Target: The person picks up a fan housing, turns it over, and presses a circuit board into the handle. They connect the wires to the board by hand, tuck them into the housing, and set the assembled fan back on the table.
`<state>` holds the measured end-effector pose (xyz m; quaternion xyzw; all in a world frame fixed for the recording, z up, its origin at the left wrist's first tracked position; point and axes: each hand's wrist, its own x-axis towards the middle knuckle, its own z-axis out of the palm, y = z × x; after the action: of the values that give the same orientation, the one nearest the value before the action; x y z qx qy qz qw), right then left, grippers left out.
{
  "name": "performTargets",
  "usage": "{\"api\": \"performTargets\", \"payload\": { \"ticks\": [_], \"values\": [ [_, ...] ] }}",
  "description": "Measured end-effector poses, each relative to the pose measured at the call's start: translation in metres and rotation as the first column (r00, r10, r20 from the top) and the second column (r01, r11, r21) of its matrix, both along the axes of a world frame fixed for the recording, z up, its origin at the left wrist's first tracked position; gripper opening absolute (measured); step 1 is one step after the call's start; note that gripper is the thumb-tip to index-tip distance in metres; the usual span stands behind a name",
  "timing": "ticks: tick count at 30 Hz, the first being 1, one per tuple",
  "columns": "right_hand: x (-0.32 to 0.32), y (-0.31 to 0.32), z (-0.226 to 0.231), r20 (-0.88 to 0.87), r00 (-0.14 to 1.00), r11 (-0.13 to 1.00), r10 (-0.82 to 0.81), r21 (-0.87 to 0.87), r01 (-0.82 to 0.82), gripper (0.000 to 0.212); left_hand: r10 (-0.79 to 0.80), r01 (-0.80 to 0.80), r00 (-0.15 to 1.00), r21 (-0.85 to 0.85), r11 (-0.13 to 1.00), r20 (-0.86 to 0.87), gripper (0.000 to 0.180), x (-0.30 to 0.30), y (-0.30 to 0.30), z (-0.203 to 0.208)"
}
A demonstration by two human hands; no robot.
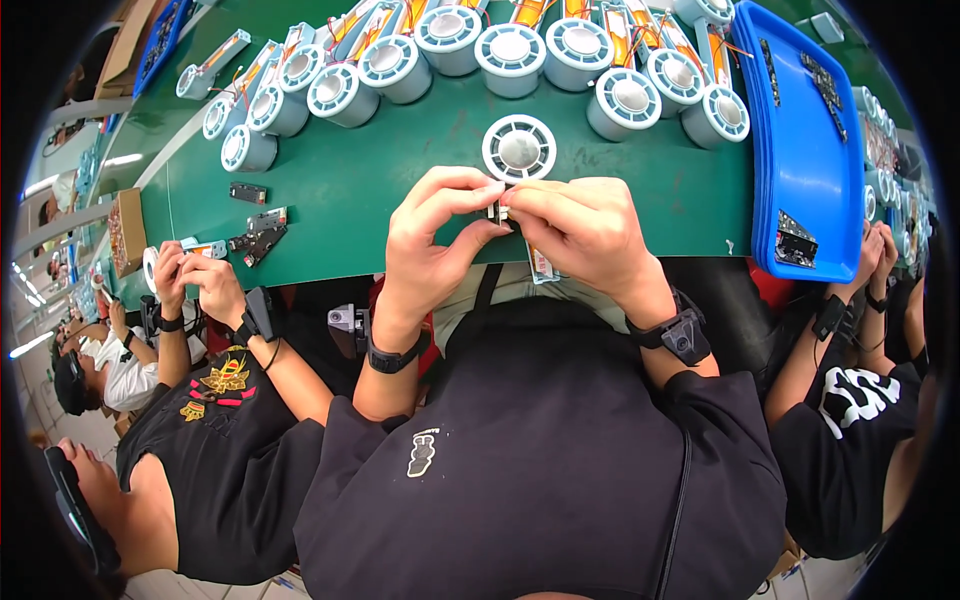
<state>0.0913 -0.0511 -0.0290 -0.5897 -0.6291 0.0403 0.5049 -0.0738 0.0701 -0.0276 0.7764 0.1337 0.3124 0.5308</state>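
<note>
My left hand and my right hand meet over the table's near edge. Fingertips of both pinch a small dark circuit board with a pale part on it; the fingers cover most of it. Just beyond them lies a light-blue handheld fan, its round slotted head facing up with a silver disc in the centre. Its handle shows in part below my hands, past the table edge, and the stretch between is hidden by my fingers.
Several similar fans with orange-lined handles line the far side of the green table. At right stands a blue tray with dark circuit boards. Small black parts lie at left. Co-workers' hands work on both sides.
</note>
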Motion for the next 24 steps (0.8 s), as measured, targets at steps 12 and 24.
{"api": "performTargets", "payload": {
  "ticks": [12,24],
  "values": [
    [0.001,0.001,-0.014,-0.003,1.000,0.996,0.018,0.090,-0.018,0.021,-0.102,0.103,0.994,0.024,0.994,-0.044,0.037,0.001,0.010,0.005],
    [-0.010,-0.013,0.006,-0.396,0.917,0.992,0.053,-0.083,-0.093,0.016,0.172,-0.228,0.963,0.279,0.933,0.209,0.036,0.009,-0.027,-0.014]
  ]
}}
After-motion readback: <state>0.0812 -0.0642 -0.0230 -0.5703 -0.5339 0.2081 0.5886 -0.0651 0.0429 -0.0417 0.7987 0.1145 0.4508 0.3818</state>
